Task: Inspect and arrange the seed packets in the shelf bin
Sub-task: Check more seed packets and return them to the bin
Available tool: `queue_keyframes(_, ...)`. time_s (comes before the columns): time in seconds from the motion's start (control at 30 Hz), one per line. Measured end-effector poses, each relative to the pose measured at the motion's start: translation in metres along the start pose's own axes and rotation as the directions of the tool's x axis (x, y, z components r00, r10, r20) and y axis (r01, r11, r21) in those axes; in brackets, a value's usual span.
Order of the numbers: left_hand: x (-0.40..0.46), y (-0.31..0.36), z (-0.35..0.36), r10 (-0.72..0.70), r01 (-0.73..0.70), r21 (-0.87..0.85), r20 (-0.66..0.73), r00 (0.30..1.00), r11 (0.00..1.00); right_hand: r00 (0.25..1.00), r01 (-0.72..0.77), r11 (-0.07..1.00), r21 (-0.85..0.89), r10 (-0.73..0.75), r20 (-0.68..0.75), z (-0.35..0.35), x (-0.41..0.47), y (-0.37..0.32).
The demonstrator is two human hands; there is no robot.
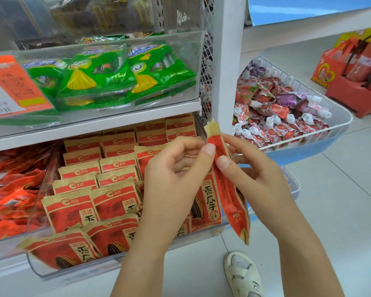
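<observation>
both our hands pinch one seed packet point(227, 185) edge-on, just in front of the clear shelf bin point(137, 257): left hand point(176, 181) at its upper edge, right hand point(253, 168) thumb just below; more packets point(90, 189) fill that bin.

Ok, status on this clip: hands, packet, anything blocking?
Left hand and right hand both pinch one packet, edge-on, out of the bin. Bin full of packets. Nothing blocking.

left hand point(176, 168) and right hand point(251, 166) raised, thumbs pinching
</observation>
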State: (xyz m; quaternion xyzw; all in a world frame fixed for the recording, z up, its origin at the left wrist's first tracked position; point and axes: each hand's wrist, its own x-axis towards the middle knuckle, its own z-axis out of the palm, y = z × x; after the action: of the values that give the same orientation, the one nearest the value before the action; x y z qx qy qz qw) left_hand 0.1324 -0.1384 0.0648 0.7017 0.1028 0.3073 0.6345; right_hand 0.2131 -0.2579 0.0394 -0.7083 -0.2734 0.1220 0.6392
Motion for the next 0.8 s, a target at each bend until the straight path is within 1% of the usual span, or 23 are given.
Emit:
queue_keyframes(0.1,0.0,0.0,-0.002,-0.003,0.004,-0.013,0.001,1.0,1.0,1.0,-0.004,1.0,-0.001,0.004,0.013,0.001,0.0,0.0)
queue_keyframes(0.23,0.0,0.001,-0.002,-0.05,0.049,-0.09,0.001,0.999,0.995,1.0,0.007,1.0,-0.002,-0.007,0.019,0.002,-0.001,0.0)
queue_keyframes(0.3,0.0,0.001,-0.001,-0.051,0.05,-0.087,-0.003,0.999,0.995,1.0,0.011,1.0,-0.005,-0.011,0.026,0.002,-0.001,0.0)
queue_keyframes(0.37,0.0,0.0,0.0,-0.05,0.047,-0.081,-0.039,0.998,0.996,0.999,0.021,1.0,0.0,-0.021,0.045,0.001,-0.001,0.0)
queue_keyframes(0.43,0.001,0.0,-0.001,-0.076,0.063,-0.113,-0.116,0.99,0.992,0.998,0.015,0.997,0.074,-0.019,0.059,-0.002,0.0,-0.003)
queue_keyframes(0.5,0.003,0.001,-0.003,-0.117,0.087,-0.186,-0.159,0.98,0.979,0.997,-0.028,0.988,0.149,0.017,0.074,-0.007,0.002,-0.006)
queue_keyframes(0.67,0.006,0.005,-0.009,-0.223,0.161,-0.362,-0.137,0.965,0.918,0.967,-0.208,0.964,0.163,0.178,0.184,-0.02,0.0,-0.007)
queue_keyframes(0.73,0.006,0.005,-0.009,-0.244,0.178,-0.398,-0.12,0.962,0.9,0.952,-0.25,0.944,0.214,0.199,0.234,-0.022,0.0,-0.006)
queue_keyframes(0.8,0.006,0.003,-0.01,-0.254,0.196,-0.4,-0.098,0.962,0.896,0.948,-0.266,0.926,0.267,0.201,0.247,-0.024,0.002,-0.004)
